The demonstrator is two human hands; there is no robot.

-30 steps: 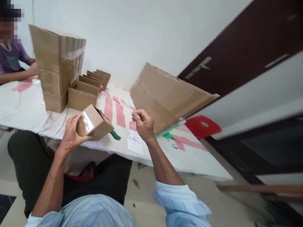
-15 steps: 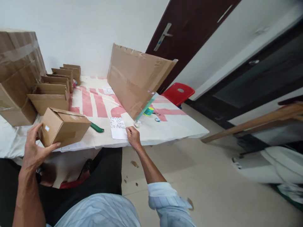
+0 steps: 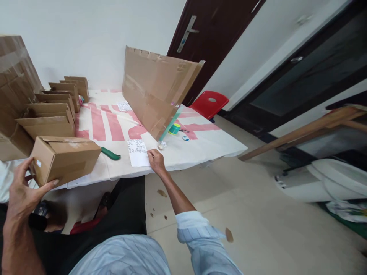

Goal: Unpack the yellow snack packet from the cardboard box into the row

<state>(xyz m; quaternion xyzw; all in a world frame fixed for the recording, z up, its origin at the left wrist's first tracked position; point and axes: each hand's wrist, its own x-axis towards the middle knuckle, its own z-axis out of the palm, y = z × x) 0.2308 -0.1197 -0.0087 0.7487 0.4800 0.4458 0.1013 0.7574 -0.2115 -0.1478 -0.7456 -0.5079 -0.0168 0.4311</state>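
Observation:
My left hand (image 3: pixel 21 189) grips one end of a small closed cardboard box (image 3: pixel 67 157), held at the near edge of the table (image 3: pixel 218 143). A small white sticker shows on the box end beside my thumb. My right hand (image 3: pixel 156 160) rests fingertips-down on the right edge of a white sheet (image 3: pixel 137 152) printed with small labels. Whether it pinches a label I cannot tell. A green-handled tool (image 3: pixel 110 154) lies between the box and the sheet.
Open cardboard boxes (image 3: pixel 48 124) stand in a row at the left, before a taller stack (image 3: pixel 13 88). A large flat cardboard panel (image 3: pixel 156 91) leans over the table, with a tape roll (image 3: pixel 174 129) under it. A red stool (image 3: pixel 209 105) and dark door (image 3: pixel 206 38) lie beyond.
My right hand dropped from mid-air to the label sheet. My left hand lowered the box toward the table edge. My view swung right, and the person at the left left the frame.

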